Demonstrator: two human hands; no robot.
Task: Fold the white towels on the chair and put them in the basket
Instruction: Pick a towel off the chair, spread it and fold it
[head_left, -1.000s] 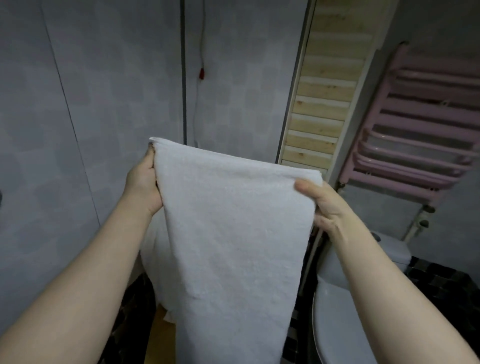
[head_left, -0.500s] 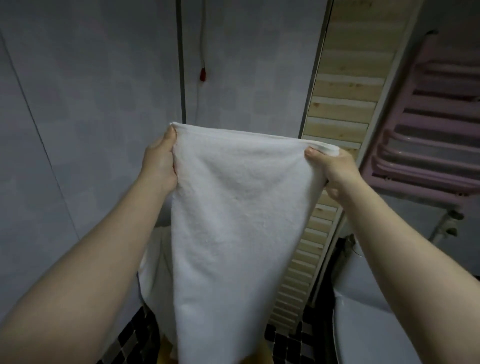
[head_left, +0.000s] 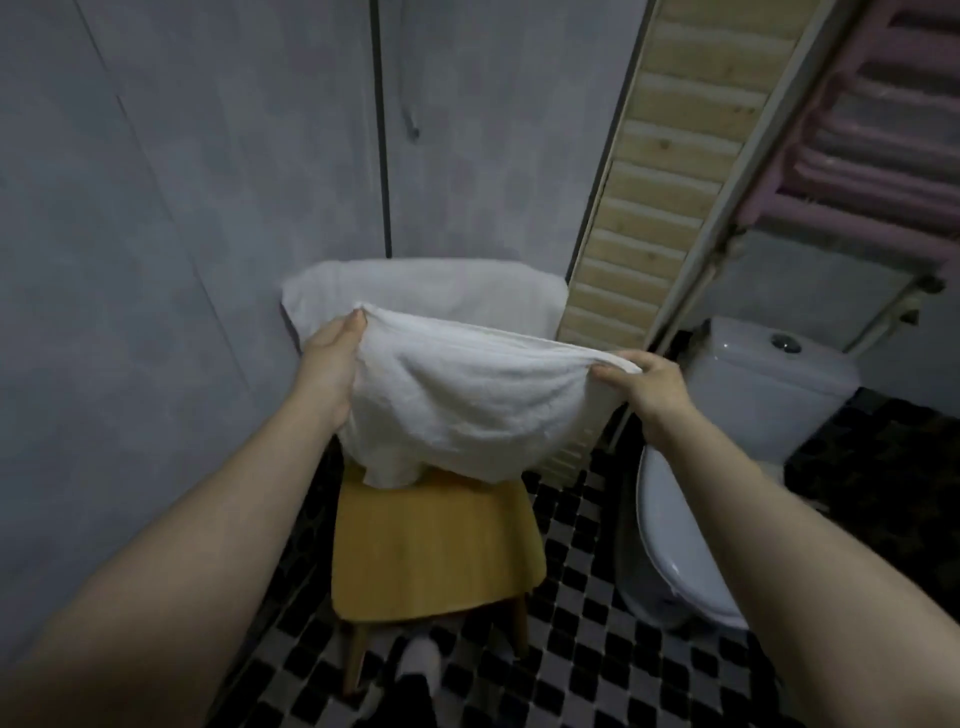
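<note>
**Towel held by its top corners over the chair**

You hold a white towel stretched between both hands, above the back part of the chair seat. Your left hand grips the towel's upper left corner, thumb on the near side and the fingers hidden behind the cloth. Your right hand pinches the upper right corner, with the thumb and fingertips closed on the hem. The top edge runs nearly straight from one hand to the other, a little lower at the right. Below it the cloth sags in a rounded bundle, and its lowest fold touches or nearly touches the yellow wooden seat; which of the two you cannot tell from this view.

A second towel is draped over the chair's backrest, behind the one you hold, and covers the backrest fully. The chair stands against the grey wall, in the corner.

To the right of the chair, a slatted wooden panel leans or stands along the wall. Further right is a white toilet with its lid down. A pink rail rack hangs on the wall above the cistern. The floor is a black and white check of small tiles. A foot in a white sock shows just in front of the chair.
</note>
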